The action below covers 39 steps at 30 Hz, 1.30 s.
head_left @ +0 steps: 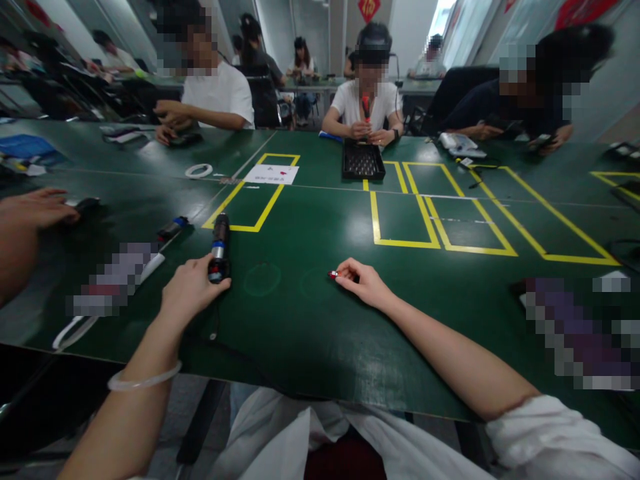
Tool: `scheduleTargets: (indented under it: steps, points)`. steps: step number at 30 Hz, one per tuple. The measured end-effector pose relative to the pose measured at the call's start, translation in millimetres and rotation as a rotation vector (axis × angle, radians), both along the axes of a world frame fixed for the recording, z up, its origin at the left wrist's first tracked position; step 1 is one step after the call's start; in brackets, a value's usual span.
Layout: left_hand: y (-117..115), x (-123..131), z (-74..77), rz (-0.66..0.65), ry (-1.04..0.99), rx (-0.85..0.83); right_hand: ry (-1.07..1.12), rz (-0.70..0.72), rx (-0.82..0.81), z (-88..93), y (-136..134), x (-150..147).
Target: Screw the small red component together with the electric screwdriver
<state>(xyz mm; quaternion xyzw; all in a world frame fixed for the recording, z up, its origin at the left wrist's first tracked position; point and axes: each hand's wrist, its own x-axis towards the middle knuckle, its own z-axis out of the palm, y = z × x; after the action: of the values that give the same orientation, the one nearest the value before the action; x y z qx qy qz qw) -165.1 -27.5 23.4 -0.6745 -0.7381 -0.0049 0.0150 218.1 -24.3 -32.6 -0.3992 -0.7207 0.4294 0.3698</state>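
My left hand [193, 287] has its fingers and thumb around the lower end of a black flashlight [220, 235] with a blue and silver band. The flashlight's dark head points away from me, and its bottom end shows some red beside my thumb. Further right, my right hand [365, 283] is closed in a pinch on a small red and white piece [333, 274], too small to name. Most of that piece is hidden by the fingertips. Both hands are over the green tabletop [280, 320].
A small black and blue item [173, 228] lies left of the flashlight. Yellow tape frames [405, 243] mark the table, with a white paper sheet [273, 175] on one. Across from me, a person works over a black tray [363, 172]. A co-worker's hand [40, 207] rests at left.
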Motion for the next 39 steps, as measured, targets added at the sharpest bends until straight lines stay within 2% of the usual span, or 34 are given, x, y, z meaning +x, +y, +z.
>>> scheduleTargets:
  steps: [3, 10, 16, 20, 25, 34, 39]
  points:
    - [-2.4, 36.6, -2.4, -0.050, 0.004, -0.026, -0.017, 0.002, 0.013, 0.1, 0.1, 0.2]
    - [-2.7, 126.1, -4.0, -0.306, -0.025, 0.012, -0.058, 0.002, 0.066, -2.7, 0.7, -0.4]
    - [0.9, 176.7, -5.1, -0.477, -0.077, 0.033, -0.129, -0.063, 0.147, -7.0, 4.3, 1.4]
    - [-0.5, 193.4, -6.9, -0.520, -0.109, 0.032, -0.200, -0.100, 0.193, -7.2, 6.2, 1.9]
    - [-5.0, 202.5, -7.3, -0.539, -0.113, 0.041, -0.303, -0.103, 0.248, -7.5, 7.6, 0.6]
    - [-9.6, 207.4, -10.6, -0.521, -0.082, 0.077, -0.198, -0.073, 0.199, -8.9, 7.7, 1.2]
    - [-10.7, 212.4, -10.5, -0.452, -0.070, 0.112, -0.171, -0.055, 0.225, -7.6, 4.4, 1.2]
